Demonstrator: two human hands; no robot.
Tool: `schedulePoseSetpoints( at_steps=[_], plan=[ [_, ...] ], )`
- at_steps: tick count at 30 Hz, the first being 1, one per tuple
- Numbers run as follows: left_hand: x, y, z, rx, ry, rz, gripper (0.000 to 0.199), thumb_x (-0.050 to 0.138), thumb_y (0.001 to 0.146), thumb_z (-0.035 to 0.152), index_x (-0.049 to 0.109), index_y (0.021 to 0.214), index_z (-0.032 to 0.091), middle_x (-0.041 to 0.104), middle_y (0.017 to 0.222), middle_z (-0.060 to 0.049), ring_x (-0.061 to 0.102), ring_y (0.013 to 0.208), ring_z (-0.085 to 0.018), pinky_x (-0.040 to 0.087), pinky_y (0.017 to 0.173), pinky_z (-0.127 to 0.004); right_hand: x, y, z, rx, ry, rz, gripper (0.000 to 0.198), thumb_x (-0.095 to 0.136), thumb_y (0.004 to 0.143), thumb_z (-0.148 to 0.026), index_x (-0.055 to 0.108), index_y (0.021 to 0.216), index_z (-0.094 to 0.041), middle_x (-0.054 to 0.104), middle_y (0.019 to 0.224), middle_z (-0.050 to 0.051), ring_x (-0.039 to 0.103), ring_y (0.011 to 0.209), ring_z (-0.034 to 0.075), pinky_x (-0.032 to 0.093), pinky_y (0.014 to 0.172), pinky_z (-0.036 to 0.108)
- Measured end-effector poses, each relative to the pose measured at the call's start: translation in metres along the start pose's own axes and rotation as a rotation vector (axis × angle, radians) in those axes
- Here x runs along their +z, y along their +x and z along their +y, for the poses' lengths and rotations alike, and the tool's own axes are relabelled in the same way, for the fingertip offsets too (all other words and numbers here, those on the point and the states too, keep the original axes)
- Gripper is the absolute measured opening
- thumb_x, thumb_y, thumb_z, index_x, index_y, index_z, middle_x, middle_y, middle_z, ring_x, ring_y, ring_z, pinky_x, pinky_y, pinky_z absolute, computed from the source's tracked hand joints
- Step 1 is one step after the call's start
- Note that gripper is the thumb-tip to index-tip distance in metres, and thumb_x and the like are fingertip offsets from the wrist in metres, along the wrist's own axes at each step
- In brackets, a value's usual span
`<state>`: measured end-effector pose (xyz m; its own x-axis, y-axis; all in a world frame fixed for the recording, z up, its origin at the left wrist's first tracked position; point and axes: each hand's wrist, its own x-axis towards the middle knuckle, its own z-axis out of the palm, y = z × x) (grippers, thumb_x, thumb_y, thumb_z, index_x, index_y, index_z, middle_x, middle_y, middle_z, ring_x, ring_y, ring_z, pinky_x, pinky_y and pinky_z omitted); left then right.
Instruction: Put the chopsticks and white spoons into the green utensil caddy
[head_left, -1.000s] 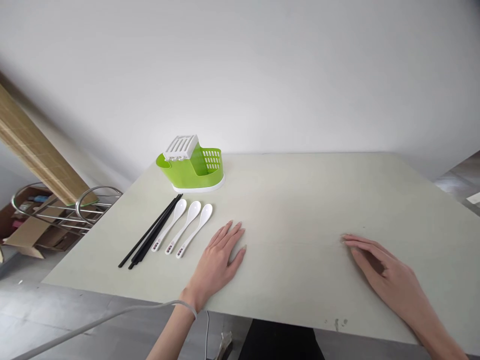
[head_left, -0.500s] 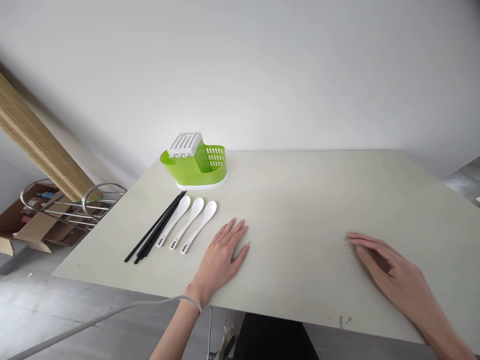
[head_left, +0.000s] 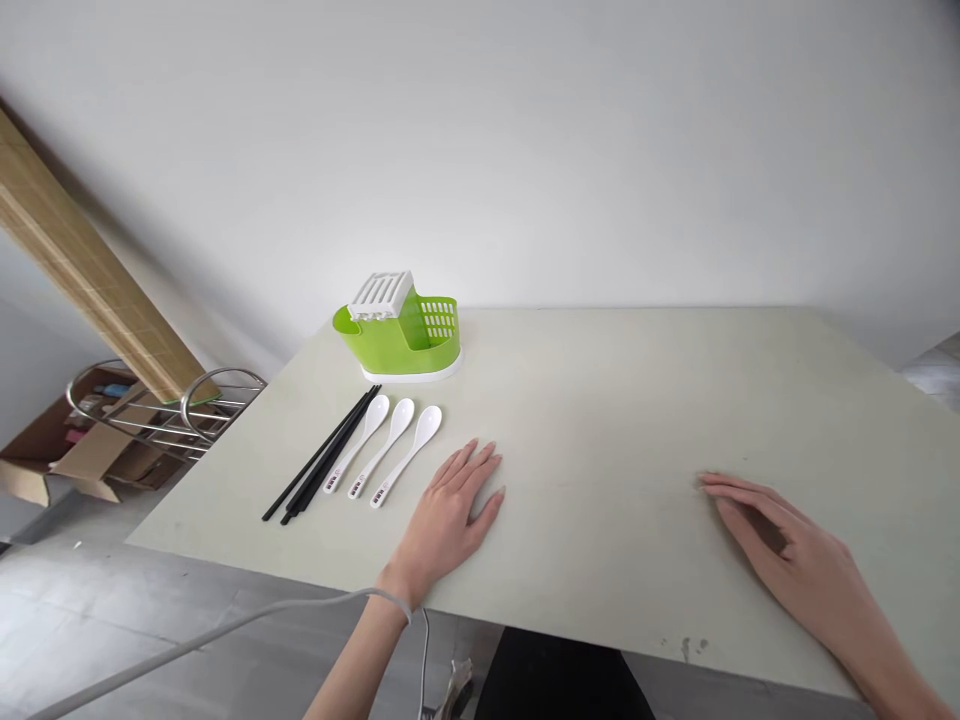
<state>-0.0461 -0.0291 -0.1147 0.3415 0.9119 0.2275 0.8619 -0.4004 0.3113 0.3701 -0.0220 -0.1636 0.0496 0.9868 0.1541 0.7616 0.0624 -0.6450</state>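
My left hand [head_left: 455,510] lies flat on the table with its fingers stretched out, holding nothing. Just left of it are three white spoons, the left one [head_left: 369,430], the middle one [head_left: 391,438] and the right one [head_left: 415,448], side by side with bowls pointing away from me. Several black chopsticks [head_left: 330,456] lie in a loose bundle beyond them. Behind the cutlery stands a green cutlery holder [head_left: 382,348] with a white slotted top and white base. Far to the right, my right hand [head_left: 795,555] rests on its side, empty, fingers extended and the thumb close to them.
The pale table [head_left: 592,400] reaches back to a white wall [head_left: 600,150]. A grey cable [head_left: 225,630] runs to my left wrist. On the floor at left are a metal rack [head_left: 199,405], an open cardboard box [head_left: 97,450] and a long leaning brown board [head_left: 97,260].
The view has shifted slightly, so things on the left appear a little farther right. Both hands keep their places on the table, and the spoons, chopsticks and holder have not moved.
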Motion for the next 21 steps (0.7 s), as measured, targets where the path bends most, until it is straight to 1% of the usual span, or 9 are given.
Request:
schedulePoseSetpoints(
  at_steps=[5, 10, 21],
  plan=[
    [0.000, -0.001, 0.000, -0.003, 0.012, 0.000, 0.047, 0.048, 0.110, 0.039, 0.048, 0.156, 0.028, 0.048, 0.166, -0.001, 0.033, 0.159, -0.024, 0.036, 0.130, -0.049, 0.001, 0.001, 0.002, -0.016, 0.003, 0.010, 0.038, 0.051, 0.099, -0.061, 0.074, 0.115, -0.035, 0.072, 0.140, -0.001, 0.072, 0.120, 0.030, 0.058, 0.063, 0.032],
    [0.000, -0.002, 0.001, 0.003, 0.002, 0.022, 0.047, 0.049, 0.109, 0.039, 0.048, 0.155, 0.030, 0.050, 0.164, -0.001, 0.035, 0.158, -0.024, 0.037, 0.129, -0.049, 0.000, 0.001, -0.001, -0.036, 0.006, 0.013, 0.040, 0.051, 0.100, -0.060, 0.075, 0.115, -0.032, 0.073, 0.139, 0.003, 0.073, 0.115, 0.031, 0.058, 0.063, 0.032],
    [0.002, -0.001, -0.002, 0.023, 0.004, 0.046, 0.047, 0.049, 0.109, 0.039, 0.048, 0.156, 0.030, 0.051, 0.163, -0.003, 0.036, 0.158, -0.024, 0.038, 0.129, -0.050, -0.002, 0.001, -0.010, -0.018, 0.064, 0.019, 0.038, 0.053, 0.098, -0.059, 0.076, 0.109, -0.031, 0.074, 0.136, 0.004, 0.074, 0.112, 0.030, 0.058, 0.067, 0.033]
  ],
)
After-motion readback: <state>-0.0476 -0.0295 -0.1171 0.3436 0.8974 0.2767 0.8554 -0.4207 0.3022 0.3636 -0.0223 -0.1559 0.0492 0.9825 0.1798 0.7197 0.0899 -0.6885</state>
